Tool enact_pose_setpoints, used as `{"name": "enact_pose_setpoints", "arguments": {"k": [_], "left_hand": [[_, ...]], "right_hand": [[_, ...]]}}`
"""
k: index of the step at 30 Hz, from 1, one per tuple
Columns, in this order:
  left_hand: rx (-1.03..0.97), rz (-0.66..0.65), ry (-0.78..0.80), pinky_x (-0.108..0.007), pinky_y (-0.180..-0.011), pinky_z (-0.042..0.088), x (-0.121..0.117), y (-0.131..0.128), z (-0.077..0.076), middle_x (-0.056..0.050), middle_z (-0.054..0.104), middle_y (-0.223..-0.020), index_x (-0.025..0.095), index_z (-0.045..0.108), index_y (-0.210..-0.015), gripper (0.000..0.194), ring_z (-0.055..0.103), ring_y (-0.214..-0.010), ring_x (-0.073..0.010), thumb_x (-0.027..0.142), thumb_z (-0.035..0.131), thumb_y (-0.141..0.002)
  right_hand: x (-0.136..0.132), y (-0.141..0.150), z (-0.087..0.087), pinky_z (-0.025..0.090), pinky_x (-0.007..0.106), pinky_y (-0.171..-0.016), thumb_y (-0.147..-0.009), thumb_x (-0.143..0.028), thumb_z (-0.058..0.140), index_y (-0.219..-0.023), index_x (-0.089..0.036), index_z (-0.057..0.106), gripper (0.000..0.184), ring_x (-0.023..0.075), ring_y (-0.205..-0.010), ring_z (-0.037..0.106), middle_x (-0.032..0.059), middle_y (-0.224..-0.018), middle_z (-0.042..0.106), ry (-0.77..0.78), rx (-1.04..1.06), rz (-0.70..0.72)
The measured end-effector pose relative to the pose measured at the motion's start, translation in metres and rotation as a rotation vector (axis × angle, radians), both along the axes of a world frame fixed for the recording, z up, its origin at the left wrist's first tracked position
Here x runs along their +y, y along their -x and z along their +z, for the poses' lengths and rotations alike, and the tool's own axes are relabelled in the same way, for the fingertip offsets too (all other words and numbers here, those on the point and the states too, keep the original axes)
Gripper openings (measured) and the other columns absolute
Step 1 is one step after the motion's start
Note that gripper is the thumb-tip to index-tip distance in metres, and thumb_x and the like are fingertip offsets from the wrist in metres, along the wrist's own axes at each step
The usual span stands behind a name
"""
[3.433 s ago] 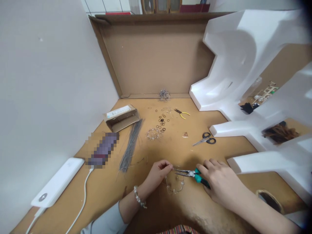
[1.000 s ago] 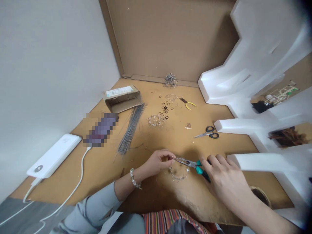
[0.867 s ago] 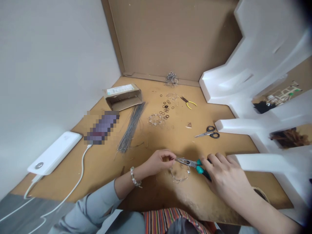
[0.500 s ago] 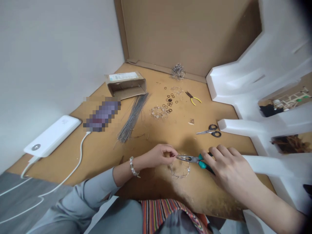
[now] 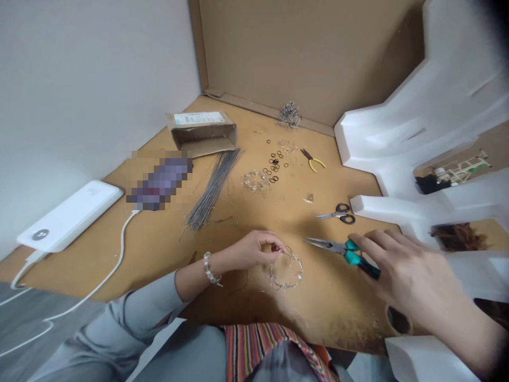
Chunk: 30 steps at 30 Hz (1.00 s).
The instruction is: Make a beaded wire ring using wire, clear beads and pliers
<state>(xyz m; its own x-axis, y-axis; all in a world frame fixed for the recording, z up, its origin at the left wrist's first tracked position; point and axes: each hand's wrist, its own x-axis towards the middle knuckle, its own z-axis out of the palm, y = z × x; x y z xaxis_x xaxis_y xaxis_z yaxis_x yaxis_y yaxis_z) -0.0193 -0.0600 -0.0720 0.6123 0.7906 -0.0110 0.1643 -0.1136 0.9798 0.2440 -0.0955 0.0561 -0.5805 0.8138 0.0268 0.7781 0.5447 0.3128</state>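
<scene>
My left hand (image 5: 254, 249) pinches the top of a small ring of thin wire with clear beads (image 5: 284, 269), which rests on the cardboard tabletop (image 5: 167, 249). My right hand (image 5: 397, 270) holds teal-handled needle-nose pliers (image 5: 342, 250) by the handles. The plier tips point left and stand a short way right of the wire ring, apart from it. A beaded bracelet sits on my left wrist.
A bundle of straight grey wires (image 5: 212, 188), a small cardboard box (image 5: 202, 132), black rings (image 5: 275, 163), another beaded ring (image 5: 255, 181), yellow pliers (image 5: 314, 159) and scissors (image 5: 338, 212) lie farther back. White foam blocks (image 5: 401, 143) fill the right. A white power bank (image 5: 67, 215) lies left.
My right hand has drawn the pliers to the right, away from the wire ring they were gripping. My left hand keeps its pinch on the ring. The camera has tilted.
</scene>
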Motion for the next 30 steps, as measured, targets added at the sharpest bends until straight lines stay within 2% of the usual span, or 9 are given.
{"name": "enact_pose_setpoints", "arguments": {"k": [5, 10, 19, 30], "left_hand": [[-0.07, -0.064, 0.098, -0.023, -0.073, 0.045, 0.002, 0.002, -0.003, -0.006, 0.066, -0.084, 0.012, 0.067, -0.084, 0.015, 0.059, -0.076, -0.0134, 0.023, 0.06, -0.077], [-0.13, -0.081, 0.234, -0.023, -0.073, 0.044, 0.003, 0.001, -0.009, -0.004, 0.066, -0.085, 0.012, 0.067, -0.086, 0.017, 0.057, -0.077, -0.0124, 0.026, 0.061, -0.077], [-0.123, -0.069, 0.259, -0.021, -0.066, 0.042, 0.002, 0.0, -0.011, -0.002, 0.062, -0.077, 0.012, 0.067, -0.084, 0.018, 0.052, -0.07, -0.0107, 0.027, 0.063, -0.074], [-0.097, -0.042, 0.294, -0.021, -0.065, 0.042, 0.0, -0.002, -0.008, -0.001, 0.062, -0.076, 0.012, 0.067, -0.082, 0.017, 0.051, -0.067, -0.0095, 0.026, 0.063, -0.074]], "right_hand": [[0.01, -0.004, -0.011, 0.031, 0.031, -0.064, -0.079, -0.01, 0.048, -0.101, -0.019, 0.06, 0.027, 0.0202, -0.074, 0.05, 0.005, -0.081, 0.06, 0.004, -0.051, 0.14], [0.008, 0.008, -0.017, 0.029, 0.031, -0.064, -0.083, -0.014, 0.046, -0.103, -0.019, 0.059, 0.024, 0.0207, -0.074, 0.047, 0.0058, -0.079, 0.058, 0.009, -0.023, 0.21], [0.006, 0.018, -0.02, 0.026, 0.031, -0.064, -0.079, -0.013, 0.05, -0.101, -0.018, 0.06, 0.025, 0.0208, -0.073, 0.046, 0.0066, -0.078, 0.058, 0.033, -0.047, 0.158], [0.0, 0.015, -0.026, 0.029, 0.031, -0.063, -0.077, -0.017, 0.053, -0.103, -0.018, 0.061, 0.027, 0.0208, -0.072, 0.049, 0.0066, -0.079, 0.061, 0.071, -0.022, 0.125]]}}
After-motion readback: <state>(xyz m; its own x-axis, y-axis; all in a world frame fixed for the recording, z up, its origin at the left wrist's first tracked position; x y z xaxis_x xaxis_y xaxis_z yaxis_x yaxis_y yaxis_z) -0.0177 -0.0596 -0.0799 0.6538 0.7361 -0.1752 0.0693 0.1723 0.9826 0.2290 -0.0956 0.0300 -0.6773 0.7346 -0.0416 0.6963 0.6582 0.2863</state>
